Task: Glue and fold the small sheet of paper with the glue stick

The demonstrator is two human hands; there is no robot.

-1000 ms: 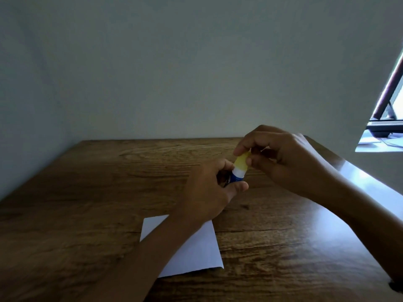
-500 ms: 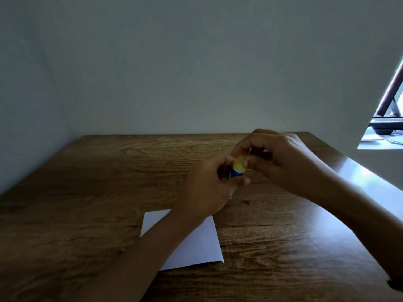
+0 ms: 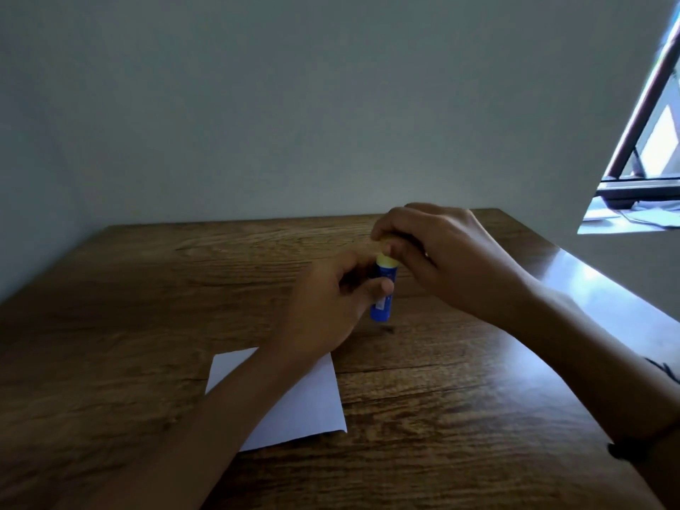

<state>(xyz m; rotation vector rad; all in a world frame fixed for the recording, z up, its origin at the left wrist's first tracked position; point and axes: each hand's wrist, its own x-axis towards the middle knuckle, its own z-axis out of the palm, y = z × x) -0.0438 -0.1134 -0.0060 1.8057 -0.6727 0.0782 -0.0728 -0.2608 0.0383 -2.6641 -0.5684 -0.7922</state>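
We see a wooden table [image 3: 147, 307] filling the lower view, set against a plain wall [image 3: 294, 104]. A small white sheet of paper [image 3: 305, 406] lies flat on it near us, partly covered by the left forearm. Above the table beyond the sheet, our left hand [image 3: 323, 307] wraps around the blue body of the glue stick [image 3: 382, 296], held upright, while our right hand [image 3: 438, 259] pinches its yellow cap [image 3: 386, 260] from above.
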